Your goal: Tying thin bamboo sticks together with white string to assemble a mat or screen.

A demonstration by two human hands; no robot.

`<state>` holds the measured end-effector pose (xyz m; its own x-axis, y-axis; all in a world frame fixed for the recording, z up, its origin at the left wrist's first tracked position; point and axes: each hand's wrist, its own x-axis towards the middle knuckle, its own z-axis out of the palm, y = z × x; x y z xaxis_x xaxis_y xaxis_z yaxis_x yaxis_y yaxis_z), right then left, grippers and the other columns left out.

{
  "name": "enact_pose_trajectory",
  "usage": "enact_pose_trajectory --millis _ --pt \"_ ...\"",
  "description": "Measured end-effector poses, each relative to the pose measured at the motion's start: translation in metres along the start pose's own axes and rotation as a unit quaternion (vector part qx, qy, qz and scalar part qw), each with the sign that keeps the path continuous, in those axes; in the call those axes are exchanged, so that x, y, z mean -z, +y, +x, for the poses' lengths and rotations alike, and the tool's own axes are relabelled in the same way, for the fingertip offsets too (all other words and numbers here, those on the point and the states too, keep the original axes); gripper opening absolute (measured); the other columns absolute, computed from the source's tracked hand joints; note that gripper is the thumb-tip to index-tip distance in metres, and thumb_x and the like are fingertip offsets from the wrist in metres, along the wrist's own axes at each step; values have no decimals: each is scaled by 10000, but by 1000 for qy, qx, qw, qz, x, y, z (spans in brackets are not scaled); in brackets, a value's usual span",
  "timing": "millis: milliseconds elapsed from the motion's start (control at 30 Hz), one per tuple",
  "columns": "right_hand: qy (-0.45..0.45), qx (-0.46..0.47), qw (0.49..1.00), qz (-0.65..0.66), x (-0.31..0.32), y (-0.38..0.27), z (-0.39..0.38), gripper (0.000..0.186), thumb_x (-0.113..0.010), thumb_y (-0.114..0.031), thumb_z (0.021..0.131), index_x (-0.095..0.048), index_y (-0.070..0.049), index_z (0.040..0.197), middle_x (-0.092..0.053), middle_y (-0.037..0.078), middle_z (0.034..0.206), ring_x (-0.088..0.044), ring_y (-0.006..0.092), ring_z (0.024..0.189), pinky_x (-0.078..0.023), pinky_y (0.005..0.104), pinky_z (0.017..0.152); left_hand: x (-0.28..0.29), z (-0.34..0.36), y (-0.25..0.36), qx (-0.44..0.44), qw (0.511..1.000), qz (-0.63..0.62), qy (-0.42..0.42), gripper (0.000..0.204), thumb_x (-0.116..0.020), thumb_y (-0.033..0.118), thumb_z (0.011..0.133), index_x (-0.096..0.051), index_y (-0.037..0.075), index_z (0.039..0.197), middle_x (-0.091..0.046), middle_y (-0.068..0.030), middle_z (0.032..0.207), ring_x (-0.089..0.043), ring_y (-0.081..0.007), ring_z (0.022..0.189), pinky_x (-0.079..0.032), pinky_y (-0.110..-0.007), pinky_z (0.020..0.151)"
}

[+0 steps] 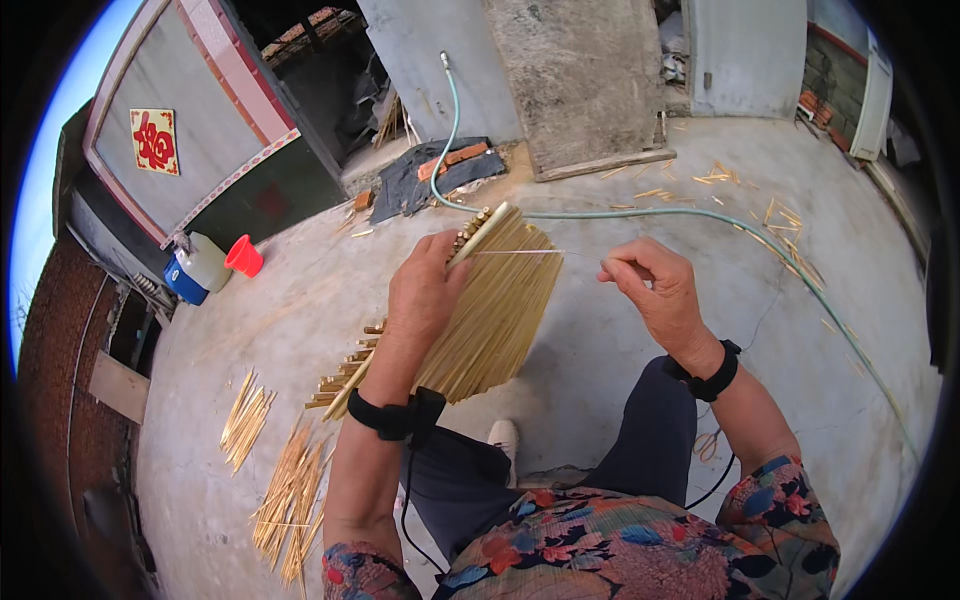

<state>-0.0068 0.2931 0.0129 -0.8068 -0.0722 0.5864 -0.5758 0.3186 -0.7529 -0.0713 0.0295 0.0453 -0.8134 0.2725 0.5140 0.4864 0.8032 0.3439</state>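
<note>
Seen in the head view, from the lap outward with twelve o'clock straight ahead, the mat (500, 315) of pale stalks hangs in the middle above the knees, tilted so that its stubby edge runs from one o'clock down to seven and its long ends fan toward four. The left hand (425, 290), at the mat's ten o'clock, is closed on that edge near the top, just beside a thick stalk (480, 235); its far fingers are hidden, so I can't tell how they sit behind. The right hand (650, 285), out at three o'clock and apart from the mat, has its fingertips pinched narrow; a thin thread (515, 252) crosses the mat's top and seems to run to them, looking taut. I'd judge the mat light, each stalk stiff but brittle, the whole sheet floppy across its joins, and its faces smooth enough to slide a little. The stubby edge looks the safest hold; the thin ends might snap or splay. The thread calls for a fingertip pinch. Loose stalks (246, 422) lie on the floor at eight o'clock, a red bucket (243, 257) stands near nine, scissors (707, 446) lie at four, and a hose (690, 211) sweeps from twelve round toward four.
</note>
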Motion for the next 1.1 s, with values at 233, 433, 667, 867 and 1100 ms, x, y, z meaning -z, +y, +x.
enact_pose_trajectory --millis 233,433,667,867,1100 --pt "70 19 929 362 -28 -11 64 87 -569 -86 908 -568 1 919 -615 74 831 -664 179 844 -530 265 752 -9 2 2 28 998 -29 39 401 -639 163 827 -510 32 1184 -603 -204 1105 -620 -343 942 -488 -391 796" --pt "-55 -87 818 566 -50 -15 50 147 -520 -179 952 -519 -41 903 -491 7 692 -452 65 549 -457 234 526 -4 -3 6 62 997 10 -34 405 -611 170 830 -473 30 1183 -566 -202 1167 -584 -383 971 -467 -429 822" --pt "264 -385 835 291 130 135 -105 102 -529 -141 911 -510 -64 848 -426 -26 627 -273 23 425 -217 182 357 -5 -25 -2 10 999 32 5 394 -588 162 845 -460 16 1188 -481 -203 1264 -577 -388 967 -483 -444 811" --pt "367 -353 837 -199 228 257 -200 179 -553 -156 857 -548 -51 712 -436 -15 566 -355 79 427 -277 265 371 -16 -36 53 55 998 -34 11 468 -654 77 797 -444 20 1212 -411 -174 1301 -570 -326 1039 -493 -394 845" --pt "-128 -303 915 232 -10 17 -52 328 -684 -146 834 -591 -32 1127 -371 -83 678 -307 6 510 -237 174 438 -17 -73 85 5 998 -48 33 605 -708 5 718 -402 4 1240 -383 -189 1319 -584 -308 1011 -523 -377 757"
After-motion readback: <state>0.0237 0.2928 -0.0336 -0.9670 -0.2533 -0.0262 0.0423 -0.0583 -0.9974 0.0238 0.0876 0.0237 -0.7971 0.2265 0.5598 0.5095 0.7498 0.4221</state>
